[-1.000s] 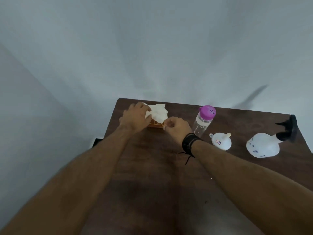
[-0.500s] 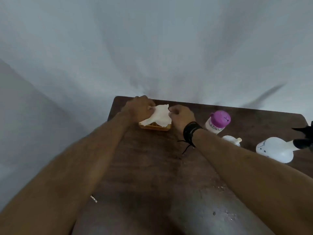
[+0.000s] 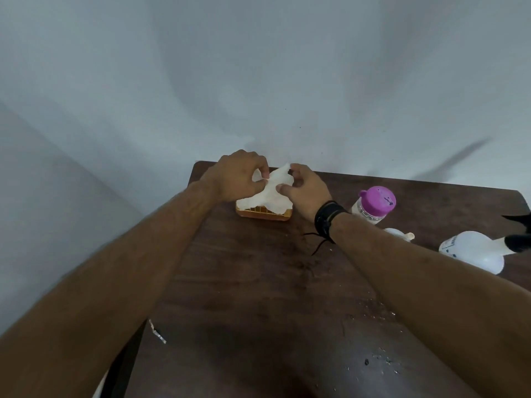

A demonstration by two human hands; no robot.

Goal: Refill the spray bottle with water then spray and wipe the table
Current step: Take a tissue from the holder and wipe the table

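Note:
A white tissue (image 3: 273, 193) rises out of a small orange holder (image 3: 263, 214) at the far left of the dark wooden table (image 3: 258, 282). My left hand (image 3: 235, 179) pinches the tissue's left side and my right hand (image 3: 307, 191), with a black wristband, pinches its right side. The white spray bottle (image 3: 474, 251) with a black trigger head lies on its side at the right edge. A clear water bottle (image 3: 373, 206) with a purple cap stands right of my right wrist. A white funnel (image 3: 400, 234) shows partly behind my right forearm.
A pale wall runs right behind the table's far edge. The table's left edge drops off beside my left forearm, with a small silvery scrap (image 3: 157, 331) there. Crumbs and specks (image 3: 382, 360) dot the near right of the tabletop.
Both hands have lifted from the holder and pulled the tissue up between them. The view has shifted left, so the spray bottle now sits at the right edge.

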